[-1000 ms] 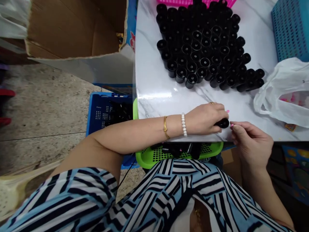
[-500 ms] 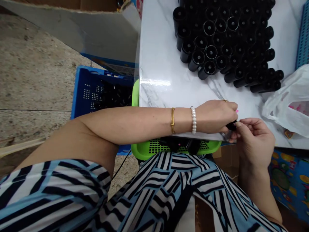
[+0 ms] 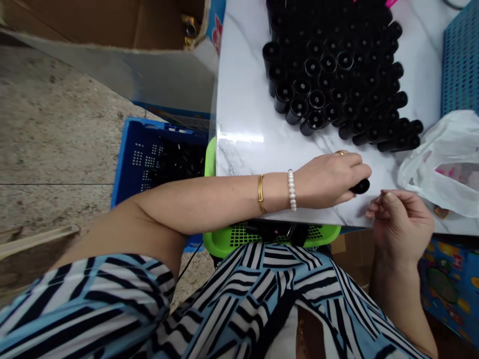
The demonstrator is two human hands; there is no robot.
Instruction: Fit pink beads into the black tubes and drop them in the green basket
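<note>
My left hand (image 3: pixel 339 177), with a pearl bracelet and a gold bangle on its wrist, is closed around a black tube (image 3: pixel 361 186) just above the table's near edge. The tube's round dark end faces up toward me; the rest is hidden under my fingers. A short gap to the right of it, my right hand (image 3: pixel 402 219) has thumb and fingers pinched together. Whatever sits in that pinch is too small to make out. Beyond both hands, many similar black tubes (image 3: pixel 317 99) stand upright in packed rows on the white marbled table (image 3: pixel 243 154).
A green basket (image 3: pixel 220 242) with black parts sits at the table edge below my left forearm. Left of it is a blue crate (image 3: pixel 125 159) of black pieces. A white plastic bag (image 3: pixel 415 172) and a blue basket (image 3: pixel 460 70) lie right. A cardboard box (image 3: pixel 112 65) stands upper left.
My right hand has drawn away from the black tube, which its fingertips were touching. The tube has turned in my left hand so its round end shows. The view has shifted slightly.
</note>
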